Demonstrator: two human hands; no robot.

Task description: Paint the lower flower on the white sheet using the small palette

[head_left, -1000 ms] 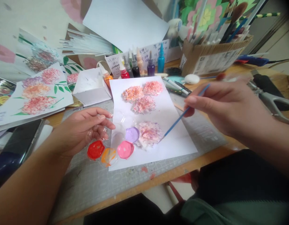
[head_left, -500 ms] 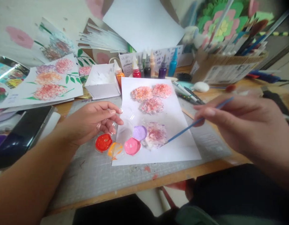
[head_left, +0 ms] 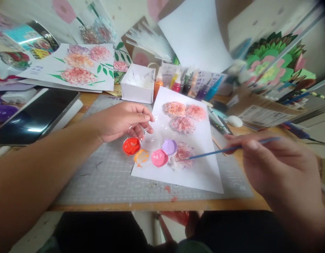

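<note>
Bristles of the slim blue paintbrush [head_left: 217,151] have shifted from the lowest painted flower's [head_left: 184,151] bottom-right rim to inside its petals; contact is too fine to tell. Pinched between thumb and fingers, the handle is held by the right grip [head_left: 281,167]. Left of that, the left grip [head_left: 122,123] pinches a clear plastic palette [head_left: 150,144] of red, orange, pink and lilac paint, overlapping the white sheet's [head_left: 204,175] left edge. Beneath both grips lies a grey cutting mat [head_left: 104,184]; beyond the left grip stands a white box [head_left: 137,93].

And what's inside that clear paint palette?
The palette holds red paint, orange paint, pink paint and purple paint. The left hand covers part of it; that bit's hidden.
</note>
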